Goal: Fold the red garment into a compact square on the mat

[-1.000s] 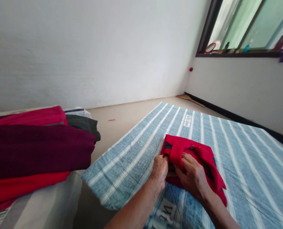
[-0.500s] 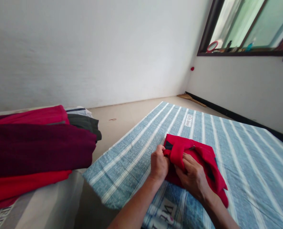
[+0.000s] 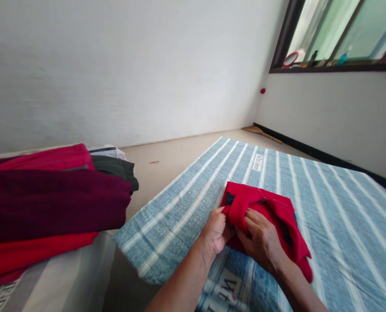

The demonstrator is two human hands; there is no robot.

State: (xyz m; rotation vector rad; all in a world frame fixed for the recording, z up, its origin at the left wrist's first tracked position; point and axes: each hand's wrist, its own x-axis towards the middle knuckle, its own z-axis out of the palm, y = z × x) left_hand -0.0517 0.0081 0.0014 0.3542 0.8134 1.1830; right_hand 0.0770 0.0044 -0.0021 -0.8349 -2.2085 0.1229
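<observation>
A folded red garment [image 3: 277,206] lies on the blue-and-white striped cloth [image 3: 186,216]. Dark fabric shows at its upper left corner and in a gap on its right side, and a small metal-looking piece, perhaps a zip pull, sits near its top. My left hand [image 3: 216,231] pinches the garment's left edge, fingers curled partly beneath the cloth. Beside it, my right hand [image 3: 260,236] grips a raised red band that loops over toward the left hand. The fingertips of both hands are partly hidden by the fabric.
To the left, a pile of folded clothes, with a dark purple piece [image 3: 56,201] at its front, rests on a pale striped surface [image 3: 66,277]. Behind are a white wall [image 3: 131,73] and a window [image 3: 329,34] whose sill holds a red-rimmed mirror [image 3: 290,59].
My left hand has shifted slightly down and turned, showing more of its palm side. The right hand keeps its grip on the band, and the garment stays nearly in place.
</observation>
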